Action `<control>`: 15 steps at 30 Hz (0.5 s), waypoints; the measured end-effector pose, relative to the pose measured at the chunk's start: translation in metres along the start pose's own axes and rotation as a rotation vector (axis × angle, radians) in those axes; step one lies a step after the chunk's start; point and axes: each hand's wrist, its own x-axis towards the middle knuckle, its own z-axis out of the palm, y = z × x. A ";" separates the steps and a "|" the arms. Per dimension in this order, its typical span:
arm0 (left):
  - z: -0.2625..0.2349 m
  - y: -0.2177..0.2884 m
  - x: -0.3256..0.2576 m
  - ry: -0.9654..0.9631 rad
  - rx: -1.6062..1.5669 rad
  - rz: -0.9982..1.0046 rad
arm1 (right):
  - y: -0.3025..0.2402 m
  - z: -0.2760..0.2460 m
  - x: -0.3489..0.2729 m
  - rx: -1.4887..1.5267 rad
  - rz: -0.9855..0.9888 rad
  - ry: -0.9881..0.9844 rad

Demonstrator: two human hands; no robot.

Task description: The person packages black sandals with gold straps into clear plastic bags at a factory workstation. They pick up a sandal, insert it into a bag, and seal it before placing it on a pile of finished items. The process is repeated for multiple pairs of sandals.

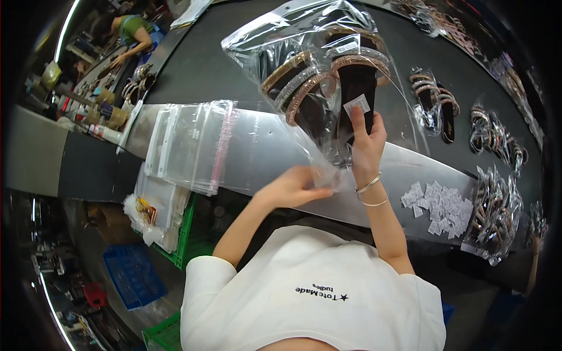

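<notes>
A pair of dark-soled sandals (356, 79) with glittery gold, silver and rose straps is inside a large clear plastic bag (249, 44), raised above the table. My right hand (369, 143), with bangles at its wrist, is closed on the heel end of the right-hand sandal. Its thumb presses a small white printed packet (357, 105) against the insole. At the bag's near, gathered end, my left hand (293, 186) has plastic between thumb and fingers; the fingertips are slightly blurred.
Flat clear bags (190, 143) lie on the metal table edge (263, 137) to the left. At right are a heap of small white packets (436, 207) and several bagged sandals (494, 213). Green (184, 234) and blue crates (134, 275) stand below left. Another person (137, 35) works at far left.
</notes>
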 end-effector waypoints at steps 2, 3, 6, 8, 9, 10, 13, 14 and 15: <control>0.008 -0.001 0.005 0.169 -0.378 0.051 | -0.001 -0.006 -0.008 -0.078 0.002 0.086; 0.015 -0.002 0.009 0.262 -0.545 0.039 | 0.000 -0.007 -0.012 -0.049 0.041 0.105; 0.043 -0.005 0.021 0.346 -0.929 -0.159 | 0.021 -0.033 -0.022 0.142 0.199 0.026; 0.066 -0.013 0.023 0.368 -1.090 -0.268 | 0.064 -0.078 -0.018 -0.326 0.188 0.119; 0.073 -0.021 0.018 0.387 -1.172 -0.311 | 0.065 -0.095 -0.016 -0.308 0.292 0.029; 0.080 -0.026 0.014 0.416 -1.247 -0.365 | 0.065 -0.110 -0.017 -0.278 0.406 -0.066; 0.095 -0.032 0.021 0.416 -1.107 -0.384 | 0.067 -0.133 -0.029 -0.454 0.239 -0.144; 0.092 -0.030 0.023 0.400 -1.042 -0.401 | 0.068 -0.135 -0.035 -0.551 0.099 -0.141; 0.087 -0.026 0.027 0.366 -0.961 -0.379 | 0.066 -0.137 -0.032 -0.589 0.086 -0.197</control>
